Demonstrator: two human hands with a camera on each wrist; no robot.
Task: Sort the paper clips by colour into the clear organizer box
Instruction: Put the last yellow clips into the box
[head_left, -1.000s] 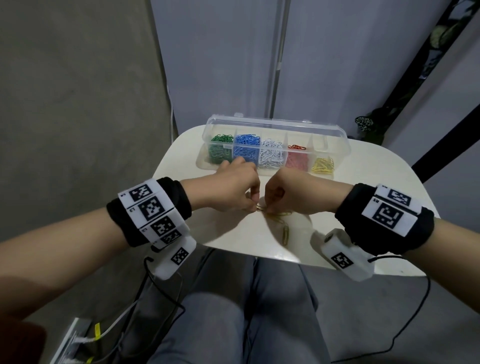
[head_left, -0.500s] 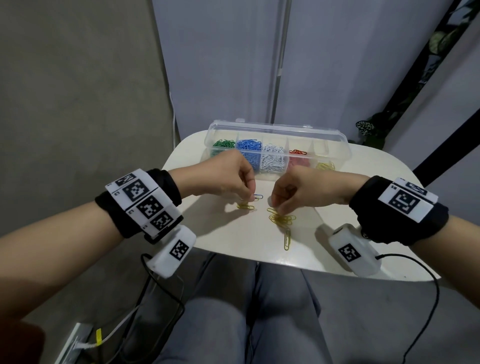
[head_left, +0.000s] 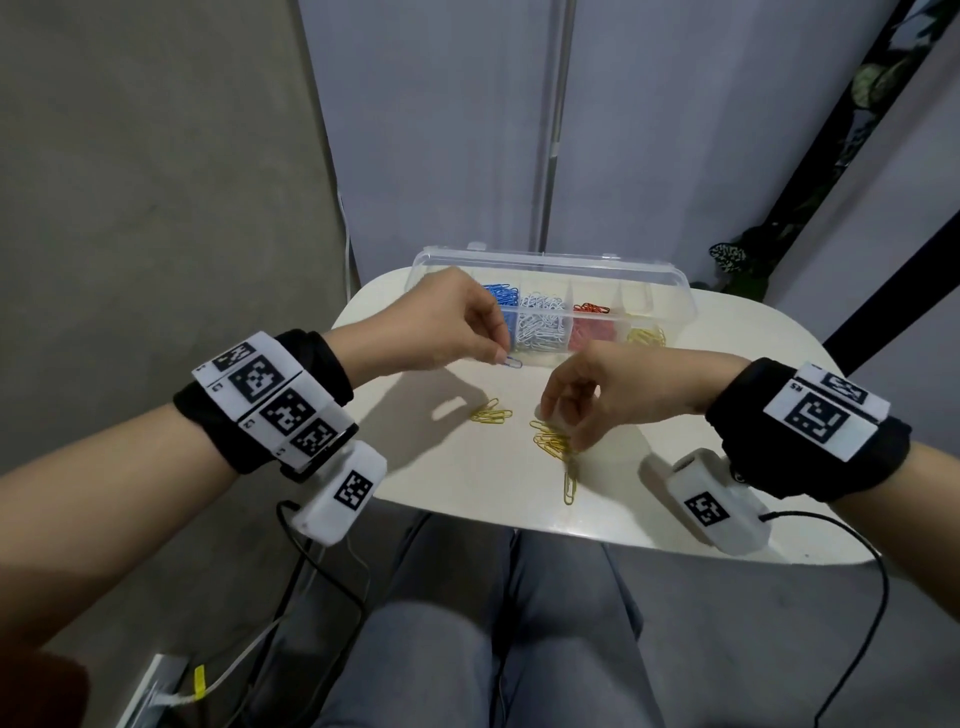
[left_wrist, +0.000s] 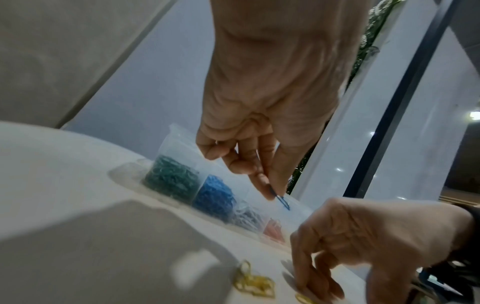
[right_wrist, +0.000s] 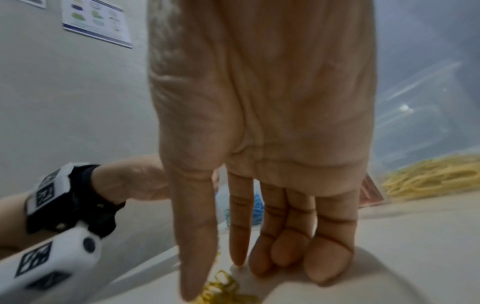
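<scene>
Head view: I'm looking down at a white bench (head_left: 727, 364) with the clear box (head_left: 670, 299) sitting at its far side, lid standing open behind it. Compartments are showing blue, white, red and yellow clips left to right; the leftmost one is hiding behind my left hand (head_left: 436, 322). That hand's fingers are pinching a blue clip (head_left: 511, 361), which is hanging just in front of the box's near wall, near the blue and white compartments. My right hand (head_left: 613, 384) is hovering over the yellow pile (head_left: 551, 441) on the bench, fingers pointing down at its right edge; I cannot tell whether they are gripping anything. A small yellow cluster (head_left: 491, 413) is lying to the left of the pile, apart from it, and a single yellow clip (head_left: 570, 486) is lying nearer the bench's front edge.

Left wrist view: thumb and forefinger are pinching the blue clip (left_wrist: 283, 202) by its top end, over the box (left_wrist: 179, 144). Green and blue compartments are showing full. The right hand (left_wrist: 363, 242) is reaching down beside yellow clips (left_wrist: 253, 284).

Right wrist view: the right hand's fingers (right_wrist: 330, 246) are pointing straight down, loosely apart, tips resting at the bench. Yellow clips (right_wrist: 221, 288) are lying between thumb and forefinger, not plainly gripped. The yellow compartment (right_wrist: 428, 176) is showing at right.
</scene>
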